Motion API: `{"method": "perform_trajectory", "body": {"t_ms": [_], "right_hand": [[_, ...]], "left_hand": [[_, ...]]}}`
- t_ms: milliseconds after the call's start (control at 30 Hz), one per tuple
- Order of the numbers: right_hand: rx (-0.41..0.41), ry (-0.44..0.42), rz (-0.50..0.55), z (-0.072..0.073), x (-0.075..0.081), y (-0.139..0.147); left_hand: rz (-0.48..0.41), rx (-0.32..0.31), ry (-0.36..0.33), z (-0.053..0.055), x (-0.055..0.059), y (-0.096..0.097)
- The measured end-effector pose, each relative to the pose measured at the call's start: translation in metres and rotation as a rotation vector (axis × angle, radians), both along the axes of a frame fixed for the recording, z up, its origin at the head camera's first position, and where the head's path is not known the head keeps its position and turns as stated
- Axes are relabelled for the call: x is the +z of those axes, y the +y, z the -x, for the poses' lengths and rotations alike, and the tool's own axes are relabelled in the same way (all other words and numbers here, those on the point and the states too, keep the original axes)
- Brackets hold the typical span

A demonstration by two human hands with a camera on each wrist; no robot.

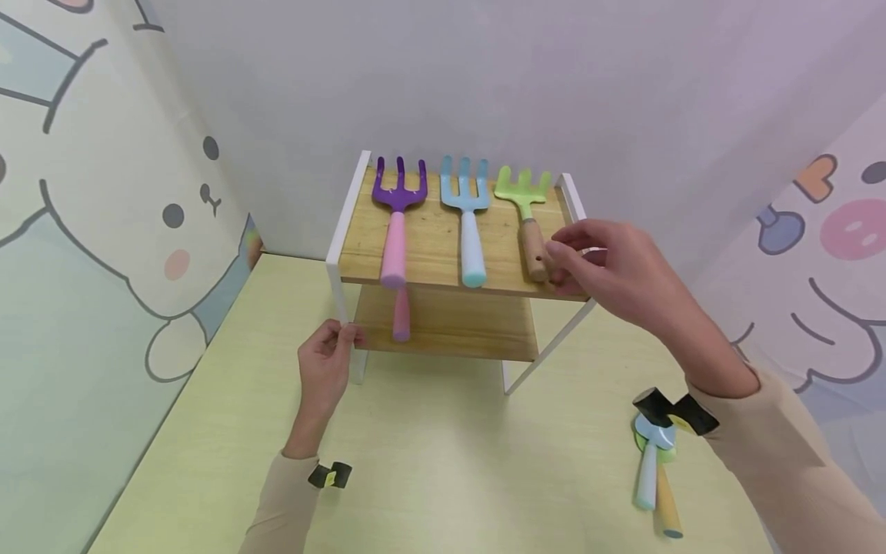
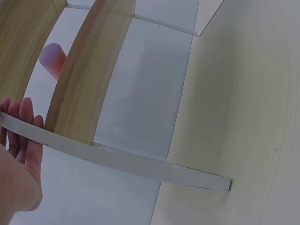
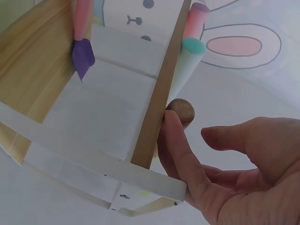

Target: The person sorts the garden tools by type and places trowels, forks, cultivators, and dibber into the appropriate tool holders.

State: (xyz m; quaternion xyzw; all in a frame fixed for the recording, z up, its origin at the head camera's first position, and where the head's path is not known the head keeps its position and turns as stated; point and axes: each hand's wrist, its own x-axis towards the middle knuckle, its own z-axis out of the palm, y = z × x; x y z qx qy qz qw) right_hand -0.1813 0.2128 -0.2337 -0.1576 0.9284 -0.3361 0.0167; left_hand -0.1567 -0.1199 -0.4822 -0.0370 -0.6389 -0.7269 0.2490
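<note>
On the top board of a small two-tier wooden shelf (image 1: 432, 238) lie three hand forks side by side: a purple fork with a pink handle (image 1: 394, 246), a light blue fork (image 1: 472, 242) and a green fork with a wooden handle (image 1: 533, 246). My right hand (image 1: 616, 265) is at the front right corner. In the right wrist view its index finger touches the wooden handle end (image 3: 182, 112), while the thumb (image 3: 225, 138) stands apart from it. My left hand (image 1: 324, 365) grips the white front left leg (image 2: 117, 159) at lower-board height, fingers behind it.
A purple-bladed trowel (image 3: 83, 55) with a pink handle lies on the lower board (image 1: 471, 331). On the table (image 1: 443, 462) at right, a light blue trowel (image 1: 648, 469) overlaps a green one with a wooden handle (image 1: 667, 504). Cartoon-printed cloth (image 1: 124, 192) hangs around.
</note>
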Motion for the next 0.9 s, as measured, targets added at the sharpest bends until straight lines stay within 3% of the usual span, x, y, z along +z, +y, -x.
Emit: {"method": "perform_trajectory", "body": {"t_ms": [267, 533, 900], "right_hand": [[0.021, 0.024, 0.041, -0.018, -0.006, 0.007], [0.042, 0.137, 0.012, -0.03, -0.012, 0.009], [0.13, 0.269, 0.091, -0.04, -0.033, 0.02]], "left_hand": [[0.001, 0.005, -0.005, -0.001, 0.0, -0.001], [0.012, -0.009, 0.024, 0.0, -0.001, -0.002], [0.002, -0.021, 0.029, 0.0, -0.002, -0.001]]}}
